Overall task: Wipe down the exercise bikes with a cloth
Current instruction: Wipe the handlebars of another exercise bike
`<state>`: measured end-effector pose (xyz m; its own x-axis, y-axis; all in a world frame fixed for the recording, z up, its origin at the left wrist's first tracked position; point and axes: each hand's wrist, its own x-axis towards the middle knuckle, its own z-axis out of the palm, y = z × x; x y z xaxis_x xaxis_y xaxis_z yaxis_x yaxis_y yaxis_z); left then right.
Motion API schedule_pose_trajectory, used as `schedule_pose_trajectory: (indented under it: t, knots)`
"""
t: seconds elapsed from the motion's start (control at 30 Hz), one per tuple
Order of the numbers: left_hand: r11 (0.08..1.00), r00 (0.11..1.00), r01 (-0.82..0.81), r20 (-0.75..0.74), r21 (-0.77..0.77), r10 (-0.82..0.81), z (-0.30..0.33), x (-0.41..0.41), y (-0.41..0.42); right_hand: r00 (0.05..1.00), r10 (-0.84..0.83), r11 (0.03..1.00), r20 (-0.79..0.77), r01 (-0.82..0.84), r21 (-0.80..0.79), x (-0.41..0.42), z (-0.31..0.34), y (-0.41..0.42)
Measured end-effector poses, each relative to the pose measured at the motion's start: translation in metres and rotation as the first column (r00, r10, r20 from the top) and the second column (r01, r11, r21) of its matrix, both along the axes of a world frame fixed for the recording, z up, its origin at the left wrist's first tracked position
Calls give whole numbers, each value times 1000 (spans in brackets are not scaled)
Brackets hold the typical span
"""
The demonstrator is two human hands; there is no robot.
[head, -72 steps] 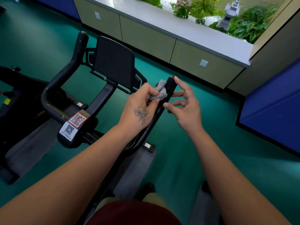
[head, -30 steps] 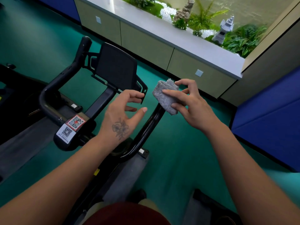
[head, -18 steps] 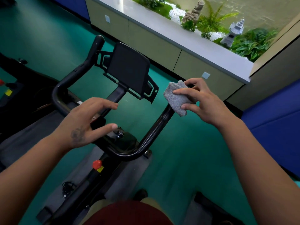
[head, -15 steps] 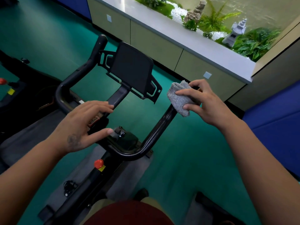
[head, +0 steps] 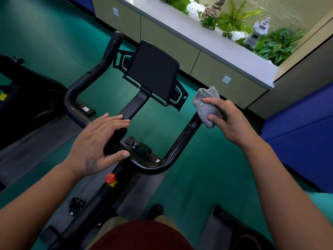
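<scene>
A black exercise bike stands in front of me, with a U-shaped handlebar [head: 182, 139] and a dark console screen [head: 153, 71] on a centre post. My right hand [head: 228, 120] grips a folded grey cloth [head: 205, 105] wrapped over the upper end of the handlebar's right arm. My left hand [head: 97, 141] has straight fingers spread over the handlebar's centre clamp, next to the post. A red knob [head: 110, 178] sits on the frame below the handlebar.
A second black bike [head: 27, 98] stands at the left on a grey floor mat. Beige cabinets with a white top [head: 207, 38] run along the far side, with plants behind. A blue pad [head: 302, 134] is at the right. The floor is green.
The cloth passed from my left hand to my right hand. My left hand moved down-left to the handlebar's centre. My right hand brought the cloth onto the right handlebar arm.
</scene>
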<state>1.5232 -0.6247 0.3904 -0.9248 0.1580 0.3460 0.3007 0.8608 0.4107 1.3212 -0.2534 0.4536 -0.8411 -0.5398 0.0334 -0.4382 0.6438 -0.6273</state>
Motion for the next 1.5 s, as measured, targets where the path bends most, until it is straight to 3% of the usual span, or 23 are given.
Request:
schedule_pose_trajectory:
  t: [0.6, 1.07, 1.3, 1.5]
  knots:
    - [1000, 997, 9, -78, 15, -8, -11, 0, -6, 952, -50, 994, 302, 77, -76, 52, -19, -23]
    - [999, 992, 35, -118, 20, -33, -12, 0, -10, 908, -99, 967, 408, 185, -176, 119, -30, -45]
    - [996, 989, 87, -124, 26, -83, -13, 2, -15, 875, -169, 939, 453, 282, -195, 172, -35, -64]
    - [983, 980, 178, -87, -40, -180, -13, 2, -25, 826, -322, 888, 462, 433, -156, 208, -36, -96]
